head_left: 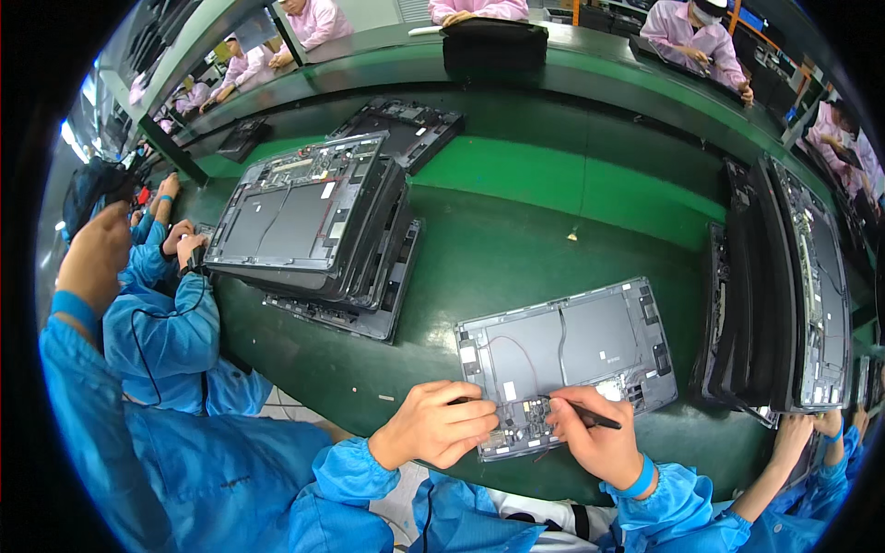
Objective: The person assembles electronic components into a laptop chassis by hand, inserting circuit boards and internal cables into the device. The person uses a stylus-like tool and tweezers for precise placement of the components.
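Observation:
An opened laptop base (516, 350) lies tilted on the green bench in front of me, its dark battery panel and the circuit board (525, 419) along the near edge exposed. My left hand (438, 424) is closed over the near left corner of the base, with a bit of something dark showing at its fingertips. In my right hand (595, 433), a slim black pen-like tool (597, 418) is gripped between thumb and fingers. Its working tip is hidden behind the fingers, close over the circuit board. A thin red wire (518, 345) curves across the battery panel.
To the left rises a stack of opened laptop bases (304, 212), with another base (401, 129) behind it. More bases stand on edge in a row (811, 295) at the right. Co-workers in blue sleeves (166, 313) sit close on both sides; others in pink work across the bench.

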{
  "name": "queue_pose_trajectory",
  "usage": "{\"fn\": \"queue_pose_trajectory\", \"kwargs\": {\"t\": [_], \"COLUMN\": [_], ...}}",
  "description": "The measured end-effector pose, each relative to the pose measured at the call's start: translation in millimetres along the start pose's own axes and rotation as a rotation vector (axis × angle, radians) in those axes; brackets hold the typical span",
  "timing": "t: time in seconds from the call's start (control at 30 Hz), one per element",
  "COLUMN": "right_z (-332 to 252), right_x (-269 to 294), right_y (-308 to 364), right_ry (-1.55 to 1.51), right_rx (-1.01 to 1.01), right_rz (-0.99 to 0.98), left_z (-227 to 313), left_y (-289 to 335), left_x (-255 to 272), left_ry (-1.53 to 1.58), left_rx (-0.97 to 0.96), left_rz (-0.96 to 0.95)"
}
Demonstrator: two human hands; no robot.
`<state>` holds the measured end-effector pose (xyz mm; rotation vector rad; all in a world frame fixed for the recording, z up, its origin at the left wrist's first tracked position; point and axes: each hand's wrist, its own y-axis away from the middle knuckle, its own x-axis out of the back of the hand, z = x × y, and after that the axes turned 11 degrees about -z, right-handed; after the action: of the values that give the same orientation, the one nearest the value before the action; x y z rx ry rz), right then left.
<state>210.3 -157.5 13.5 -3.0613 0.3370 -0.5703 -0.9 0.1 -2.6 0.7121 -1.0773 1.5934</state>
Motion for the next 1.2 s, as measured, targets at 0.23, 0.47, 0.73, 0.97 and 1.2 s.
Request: {"fn": "queue_pose_trajectory", "kwargs": {"t": [0.23,0.47,0.73,0.97,1.2], "right_z": [-18.0,-0.9,6.9,6.6,9.1], "right_x": [16.8,2.3,1.4,-3.9,-9.0], "right_y": [-57.8,-119.5,-117.0,-119.2,-117.3], "right_ry": [0.373,0.644,0.713,0.719,0.830], "right_rx": [0.425,0.615,0.670,0.683,0.702], "right_rz": [0.028,-0.237,-0.312,-0.341,-0.323], "left_z": [-5.3,-46.5,-55.3,-58.7,-63.1], "left_y": [-1.5,-10.1,0.3,-4.9,-5.2], "left_x": [18.0,20.6,16.0,21.3,22.8], "left_ry": [0.297,-0.053,-0.219,-0.268,-0.435], "left_rx": [0.126,0.098,-0.036,-0.083,-0.167], "left_rz": [0.045,0.153,0.058,0.008,-0.018]}}
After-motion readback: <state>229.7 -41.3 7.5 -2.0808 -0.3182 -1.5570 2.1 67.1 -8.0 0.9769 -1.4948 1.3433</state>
